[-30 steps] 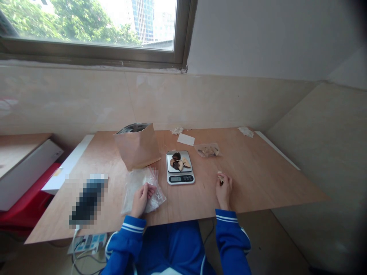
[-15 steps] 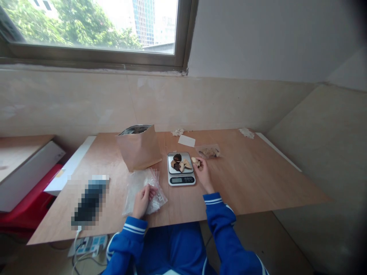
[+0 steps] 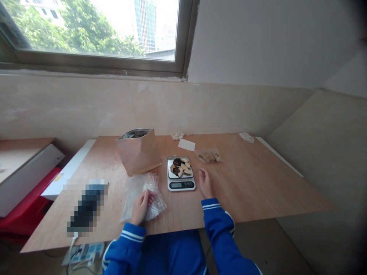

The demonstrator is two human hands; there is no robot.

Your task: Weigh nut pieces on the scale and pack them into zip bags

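Gathering bag: the left-hand grip [image 3: 141,207] is clenched on a crinkled clear plastic bag [image 3: 134,195], its fingers curled over a bunched fold. The bag lies flat on the light plywood counter [image 3: 252,187], its bulk pinned there by the hand.

Right-hand pose: the right-hand grip [image 3: 205,184] is released, its fingers loosely curled and nothing visible in them. The forearm reaches forward, with the hand low over the counter, near the front right corner of the scale but not touching it.

Weighing scale: a white digital kitchen scale [image 3: 181,185] stands between the two hands, its display facing the person, though the digits are too small to read. The raised rim of its silver tray apparently keeps the heap of dark-brown and cream irregular pieces [image 3: 179,167] together.

Paper bag: a tall brown kraft-paper bag [image 3: 139,154] with a silver inner lining stands just behind the plastic bag, seemingly upright on its own base.

Far edge: a small clear bag of pale pieces [image 3: 208,156], a white rectangular card [image 3: 186,144] and a crumpled white tissue [image 3: 177,136] lie beyond the scale.

Sleeves: blue cuffs with white stripes [image 3: 131,233] cover both wrists.
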